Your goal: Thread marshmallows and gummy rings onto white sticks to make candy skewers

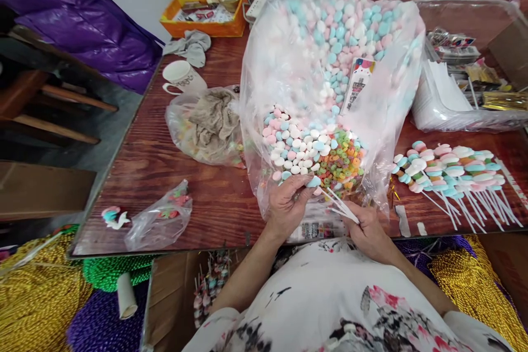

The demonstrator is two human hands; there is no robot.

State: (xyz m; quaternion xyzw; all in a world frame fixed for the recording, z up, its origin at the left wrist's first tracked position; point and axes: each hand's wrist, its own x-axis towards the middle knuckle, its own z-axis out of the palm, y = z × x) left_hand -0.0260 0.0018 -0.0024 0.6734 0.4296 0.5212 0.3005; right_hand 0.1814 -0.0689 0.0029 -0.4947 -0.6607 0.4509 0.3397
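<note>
My left hand (pixel 287 204) pinches a light-blue marshmallow (pixel 314 182) between thumb and fingertips. A pink piece shows just below it. My right hand (pixel 368 228) is closed on several thin white sticks (pixel 343 208), whose tips point toward my left hand. Both hands are at the near edge of a large clear plastic bag (pixel 258 74). Inside its opening lie loose pink, white and blue marshmallows (pixel 293 146) and a pile of small coloured ring candies (pixel 341 162). To the right of my right hand lie finished-looking candy skewers (pixel 451 168) on white sticks.
A clear plastic bin (pixel 445 118) with packaging stands at the back right. On the left are a white mug (pixel 185 78), a bag with a crumpled cloth (pixel 216 118), a small bag (pixel 160 217) and a mermaid-tail piece (pixel 115 217). An orange tray (pixel 202 29) stands behind.
</note>
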